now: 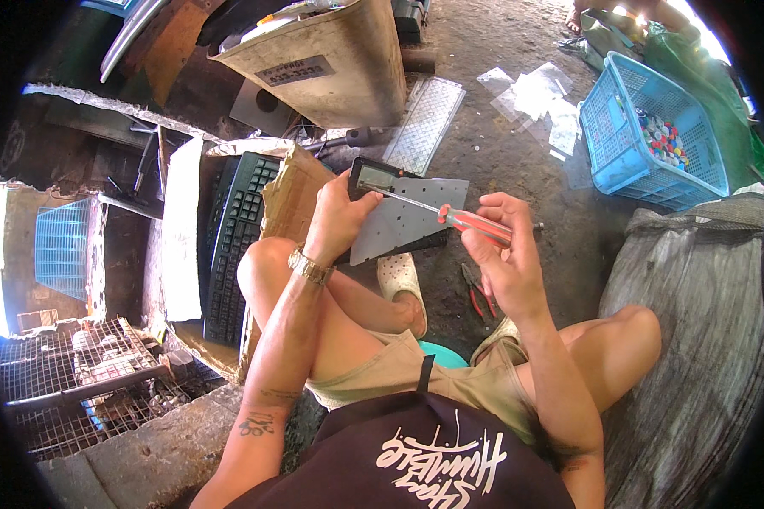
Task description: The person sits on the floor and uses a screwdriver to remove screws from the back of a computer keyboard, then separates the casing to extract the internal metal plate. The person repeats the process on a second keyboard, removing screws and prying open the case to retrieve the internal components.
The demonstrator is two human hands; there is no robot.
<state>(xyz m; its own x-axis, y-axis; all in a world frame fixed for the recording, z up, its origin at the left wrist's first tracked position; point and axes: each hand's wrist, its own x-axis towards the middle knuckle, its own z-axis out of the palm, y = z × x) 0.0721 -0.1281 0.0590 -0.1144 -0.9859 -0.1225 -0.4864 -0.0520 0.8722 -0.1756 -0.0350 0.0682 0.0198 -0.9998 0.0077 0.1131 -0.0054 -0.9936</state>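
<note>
My left hand [338, 219] grips the upper left edge of a black plastic casing [359, 172], thumb on top. A thin grey sheet [416, 222] dotted with small dark holes lies across the casing, partly peeled askew from it. In my right hand [508, 254] is a screwdriver [471, 224] with a red and clear handle, fingers wrapped round it. Its metal shaft points left, and the tip reaches the casing beside my left thumb. Pliers [478, 293] with red handles lie on the ground below my right hand.
A cardboard box [293, 191] holding black keyboards [239, 246] stands at my left. Ahead are a dirty beige bin [331, 72], a patterned white sheet [424, 123] and loose clear sheets [535, 93]. A blue crate [624, 157] with colourful caps and a grey woven sack [696, 314] are at right.
</note>
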